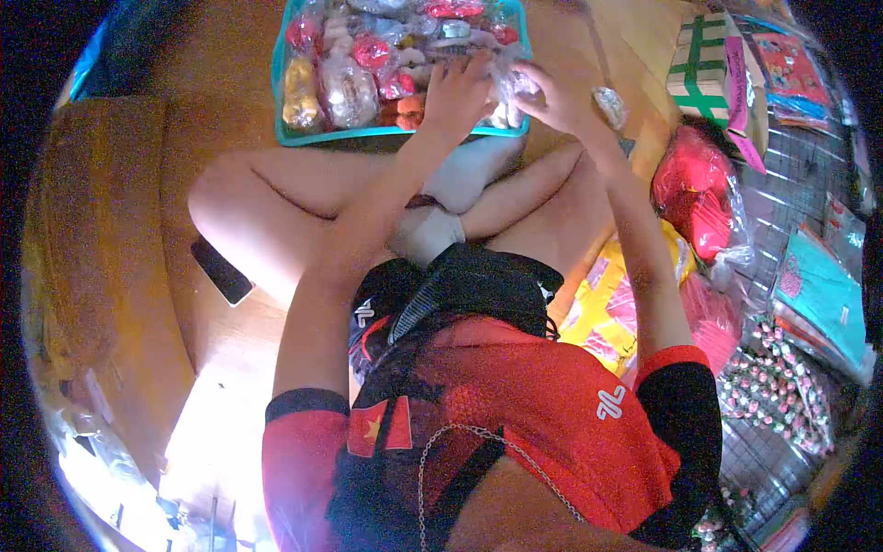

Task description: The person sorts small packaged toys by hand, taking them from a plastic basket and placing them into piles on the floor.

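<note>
In front of my crossed legs sits a teal plastic basket (405,135) packed with small items in clear plastic bags. My left hand (460,90) reaches over its right half, fingers spread on the packets, with some fingertips hard to make out. At the basket's right rim, my right hand (555,99) curls thumb and fingers around a clear plastic packet (515,85) with pale contents. Close by lie a red packet (372,52), a packet of white items (349,97), a yellow-brown packet (300,92) and an orange bundle (402,113).
A small clear packet (610,107) lies on the wooden floor right of the basket. Farther right are a green-taped box (696,64), red bagged goods (694,193), a yellow package (598,308) and a wire rack (759,198). A phone (222,271) rests by my left knee.
</note>
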### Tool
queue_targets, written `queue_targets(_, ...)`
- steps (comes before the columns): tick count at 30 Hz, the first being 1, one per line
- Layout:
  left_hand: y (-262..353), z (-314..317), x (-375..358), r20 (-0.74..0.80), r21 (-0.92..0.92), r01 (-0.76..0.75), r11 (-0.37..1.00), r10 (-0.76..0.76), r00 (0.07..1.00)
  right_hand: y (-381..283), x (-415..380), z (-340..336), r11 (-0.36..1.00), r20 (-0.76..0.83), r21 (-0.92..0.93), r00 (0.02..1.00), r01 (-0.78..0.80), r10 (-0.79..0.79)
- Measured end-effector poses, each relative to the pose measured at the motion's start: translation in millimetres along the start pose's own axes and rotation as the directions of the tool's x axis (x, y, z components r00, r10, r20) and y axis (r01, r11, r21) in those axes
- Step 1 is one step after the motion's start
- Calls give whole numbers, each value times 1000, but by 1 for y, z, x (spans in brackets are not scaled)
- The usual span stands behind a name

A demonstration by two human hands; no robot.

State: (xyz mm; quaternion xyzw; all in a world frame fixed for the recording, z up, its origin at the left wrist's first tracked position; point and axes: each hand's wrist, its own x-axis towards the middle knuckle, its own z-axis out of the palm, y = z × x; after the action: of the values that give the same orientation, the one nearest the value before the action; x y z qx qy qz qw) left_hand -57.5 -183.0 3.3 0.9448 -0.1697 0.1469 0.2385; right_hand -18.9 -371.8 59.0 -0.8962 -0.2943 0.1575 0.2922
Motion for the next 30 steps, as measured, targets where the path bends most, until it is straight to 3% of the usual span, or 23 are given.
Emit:
queue_targets(4, -4, -2, 0, 23, -15, -36, 999, 36, 999, -7, 1, -11, 976, 176, 198, 983, -94, 59)
queue_targets(7, -4, -2, 0, -25, -72, -47, 996, 45, 999, -13, 3, -8, 999, 58, 24, 998, -33, 32)
queue_targets(12, -8, -2, -2, -95, -68, -80, 994, 74, 993, -20, 15, -3, 977, 57, -177, 990, -119, 131)
queue_targets(16, -7, -2, -2, -15, -89, -61, 994, 60, 998, -24, 24, 3, 862, 73, -473, 966, -184, 246)
queue_targets(22, -7, -6, 0, -11, -122, -40, 992, 39, 999, -21, 30, 8, 852, 53, -479, 962, -210, 267)
queue_targets(27, -9, -4, 1, 1, -80, -63, 995, 63, 998, -37, 31, 10, 793, 18, -592, 981, -145, 193)
queue_targets(30, -7, -2, 1, -72, -121, -56, 991, 47, 996, -30, 29, 18, 790, 7, -606, 992, -98, 128)
